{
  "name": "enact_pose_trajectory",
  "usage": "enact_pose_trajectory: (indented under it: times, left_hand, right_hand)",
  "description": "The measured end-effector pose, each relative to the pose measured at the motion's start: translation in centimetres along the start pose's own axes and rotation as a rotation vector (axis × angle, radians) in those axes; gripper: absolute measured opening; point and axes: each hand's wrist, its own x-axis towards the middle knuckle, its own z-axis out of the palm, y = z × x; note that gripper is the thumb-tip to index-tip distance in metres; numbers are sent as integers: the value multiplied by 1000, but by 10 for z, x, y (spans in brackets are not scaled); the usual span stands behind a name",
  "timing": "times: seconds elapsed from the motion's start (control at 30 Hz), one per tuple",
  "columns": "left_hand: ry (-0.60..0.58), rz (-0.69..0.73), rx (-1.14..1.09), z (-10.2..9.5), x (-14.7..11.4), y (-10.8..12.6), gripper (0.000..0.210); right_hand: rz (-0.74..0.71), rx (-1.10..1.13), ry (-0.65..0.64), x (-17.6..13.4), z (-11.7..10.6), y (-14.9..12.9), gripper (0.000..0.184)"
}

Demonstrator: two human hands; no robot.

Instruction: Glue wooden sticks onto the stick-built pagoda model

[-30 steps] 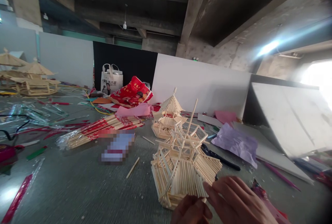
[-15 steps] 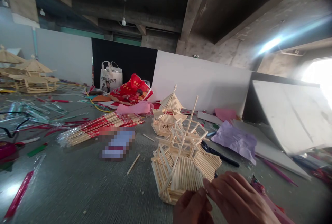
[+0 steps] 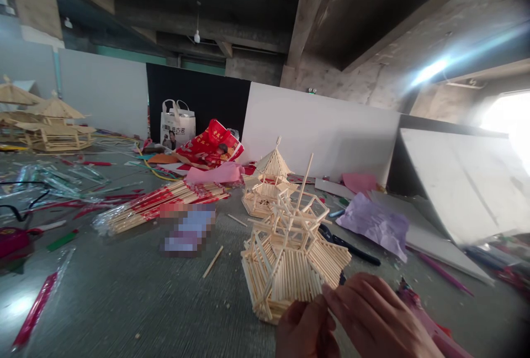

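Observation:
A pavilion model (image 3: 296, 275) built of thin wooden sticks stands in front of me, with a sloping slatted lower roof and an open frame above. One long stick (image 3: 305, 181) rises at a slant from its upper frame. At the model's near right corner my left hand (image 3: 306, 329) is closed in a pinch. My right hand (image 3: 375, 314) comes from the right, its fingertips pressed together beside the left thumb at the roof's edge. Whatever lies between the fingers is hidden. Just behind is a pagoda-like stick model (image 3: 271, 181) with a pointed roof.
Packaged wooden sticks (image 3: 161, 203) lie left of the model, near a pixelated bluish item (image 3: 189, 231). Dark-handled pliers or a similar tool (image 3: 351, 248) and crumpled purple paper (image 3: 375, 225) lie right. A red bag (image 3: 211, 145) and white bag (image 3: 178, 125) stand behind.
Both hands stay almost in place, with only a slight shift at the fingertips. The model's roof edge has moved a little to the left in view.

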Motion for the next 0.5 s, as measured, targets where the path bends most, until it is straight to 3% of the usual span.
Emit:
enact_pose_trajectory:
  times: [0.2, 0.5]
  left_hand:
    - [-64, -16, 49, -4, 2, -1, 40]
    - [-19, -12, 16, 1, -3, 2, 38]
  right_hand:
    - [-9, 8, -37, 2, 2, -2, 29]
    - [-18, -21, -35, 2, -3, -1, 30]
